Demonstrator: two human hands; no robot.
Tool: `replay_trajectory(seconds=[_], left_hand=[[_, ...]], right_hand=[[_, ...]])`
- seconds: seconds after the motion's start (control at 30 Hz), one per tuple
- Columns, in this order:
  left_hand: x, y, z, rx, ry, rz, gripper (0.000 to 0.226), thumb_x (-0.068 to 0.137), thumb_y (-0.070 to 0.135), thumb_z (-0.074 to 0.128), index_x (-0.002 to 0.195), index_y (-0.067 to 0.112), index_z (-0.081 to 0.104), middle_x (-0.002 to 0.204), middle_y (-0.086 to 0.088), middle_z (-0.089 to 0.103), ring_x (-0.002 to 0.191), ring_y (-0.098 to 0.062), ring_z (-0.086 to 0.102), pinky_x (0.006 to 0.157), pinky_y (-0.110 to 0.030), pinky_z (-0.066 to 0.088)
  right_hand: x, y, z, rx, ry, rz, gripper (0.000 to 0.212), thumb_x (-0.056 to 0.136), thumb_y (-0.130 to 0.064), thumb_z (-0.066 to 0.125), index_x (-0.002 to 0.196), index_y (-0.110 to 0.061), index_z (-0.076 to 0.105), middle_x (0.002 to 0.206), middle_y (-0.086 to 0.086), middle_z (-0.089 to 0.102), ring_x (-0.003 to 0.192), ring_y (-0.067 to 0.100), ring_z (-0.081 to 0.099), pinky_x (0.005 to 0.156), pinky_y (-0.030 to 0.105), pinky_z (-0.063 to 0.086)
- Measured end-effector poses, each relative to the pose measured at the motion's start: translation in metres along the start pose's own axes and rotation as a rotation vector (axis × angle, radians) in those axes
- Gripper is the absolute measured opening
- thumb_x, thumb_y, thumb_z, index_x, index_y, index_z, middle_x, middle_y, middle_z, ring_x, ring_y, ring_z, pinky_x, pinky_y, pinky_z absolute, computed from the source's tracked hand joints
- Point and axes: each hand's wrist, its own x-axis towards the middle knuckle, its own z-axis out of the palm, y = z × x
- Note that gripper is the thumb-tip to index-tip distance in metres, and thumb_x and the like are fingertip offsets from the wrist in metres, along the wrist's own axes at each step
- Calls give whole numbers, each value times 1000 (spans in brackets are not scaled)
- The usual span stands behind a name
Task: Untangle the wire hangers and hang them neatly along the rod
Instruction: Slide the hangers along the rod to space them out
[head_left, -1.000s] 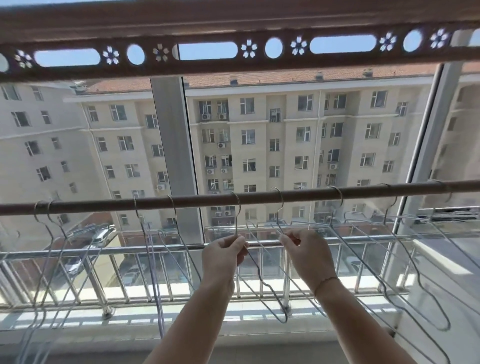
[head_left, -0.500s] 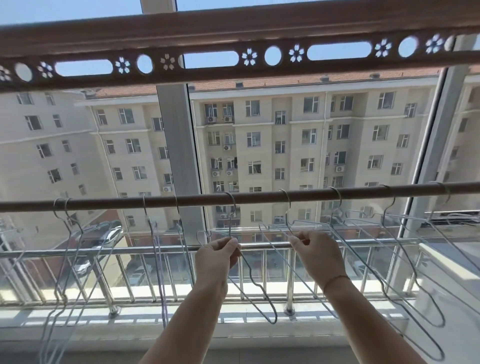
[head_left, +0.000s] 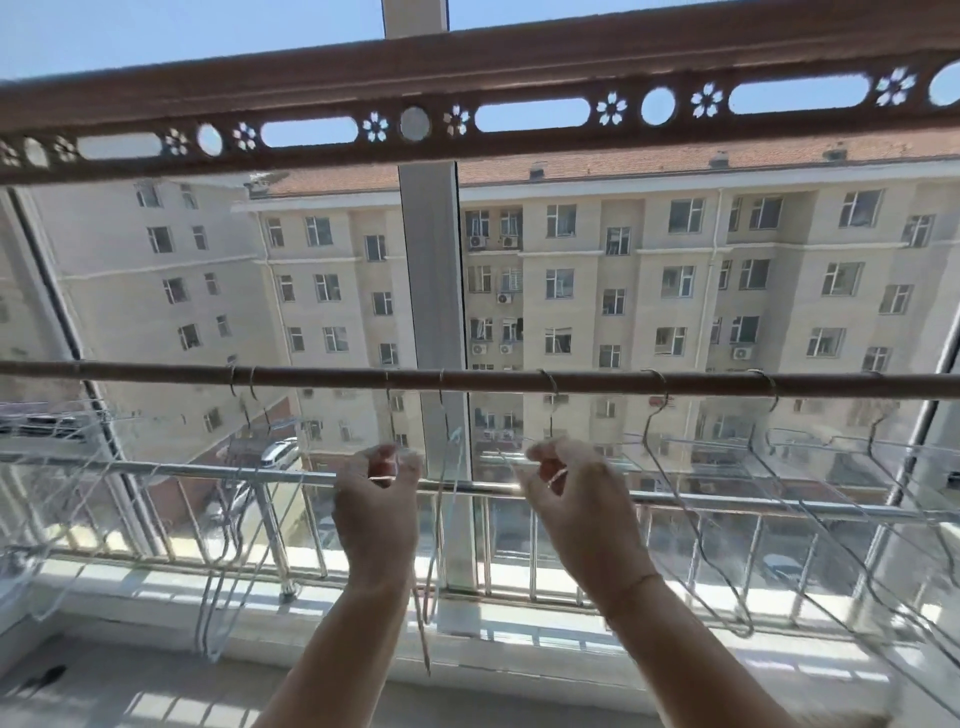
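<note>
Left hand (head_left: 376, 499), right hand (head_left: 566, 493) apparently pinching thin silver wire hangers (head_left: 664, 387) under brown round rod (head_left: 519, 382); slide hooks apart, evenly spaced

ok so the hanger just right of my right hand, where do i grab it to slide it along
Pinch the hanger at its neck, just under the hook on the rod, coming from below on your side with the right hand. The neck stands free there, while lower down its frame slants right and crosses the other hangers.
</note>
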Motion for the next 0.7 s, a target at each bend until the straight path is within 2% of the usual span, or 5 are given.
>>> replay_trajectory(seconds=[0.17,0.37,0.5,0.6,0.7], left_hand=[[27,-24,-11,67,-124,-192,42,83,23,69,116,1,59,104,-10,67,95,-25,62,87,-36,52],[53,-33,-22,-128,-360,-359,21,83,10,67,99,-2,66,81,-12,69,65,-16,61,61,-24,47],[63,-34,-30,-208,-460,-410,11,86,4,63,93,-2,68,73,-11,69,59,-15,58,54,-21,44],[74,-37,-40,-237,-493,-427,8,87,3,60,90,0,67,72,-11,67,59,-15,56,53,-20,45],[84,-40,-50,-259,-485,-447,12,87,1,60,94,-5,67,68,-11,65,55,-13,55,45,-15,45]], right_hand=[[4,-8,58,-6,-185,126,17,86,-34,60,91,-17,60,73,-10,53,61,-4,45,58,13,42],[16,-19,97,-20,-209,326,30,85,-45,57,75,-17,63,69,-4,60,69,13,57,62,23,45],[17,-36,112,-64,-145,328,33,84,-34,62,56,-26,47,58,-10,46,56,1,44,53,14,35],[17,-37,123,-61,-88,363,22,85,-25,61,66,-15,61,63,-4,57,59,8,51,57,18,42],[16,-34,122,-36,-49,402,18,88,-20,58,79,-7,67,65,-2,60,61,9,57,54,9,41]])
